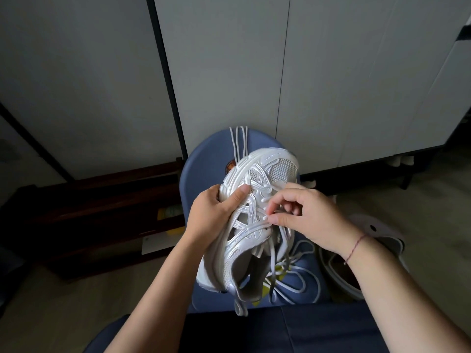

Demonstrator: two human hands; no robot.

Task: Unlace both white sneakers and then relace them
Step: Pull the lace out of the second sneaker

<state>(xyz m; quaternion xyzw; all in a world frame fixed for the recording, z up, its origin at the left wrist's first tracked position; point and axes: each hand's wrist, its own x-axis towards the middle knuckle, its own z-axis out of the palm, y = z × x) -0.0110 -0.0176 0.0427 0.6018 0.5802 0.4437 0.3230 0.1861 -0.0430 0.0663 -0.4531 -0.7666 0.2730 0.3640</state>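
A white sneaker (pixel 252 215) is held above a blue stool (pixel 204 159), toe pointing away from me. My left hand (pixel 216 212) grips its left side, thumb across the upper. My right hand (pixel 303 215) pinches the white lace at an eyelet near the sneaker's middle. Loose white lace (pixel 293 271) spills from the tongue onto the stool seat. Another white lace (pixel 238 143) lies straight across the stool's far edge. The second sneaker (pixel 377 266) sits on the floor to the right, partly hidden by my right forearm.
White cabinet doors (pixel 280 72) stand just behind the stool. A dark low shelf (pixel 102 212) runs along the left. Beige floor (pixel 63 301) lies on both sides. My dark trousers (pixel 280 329) fill the bottom.
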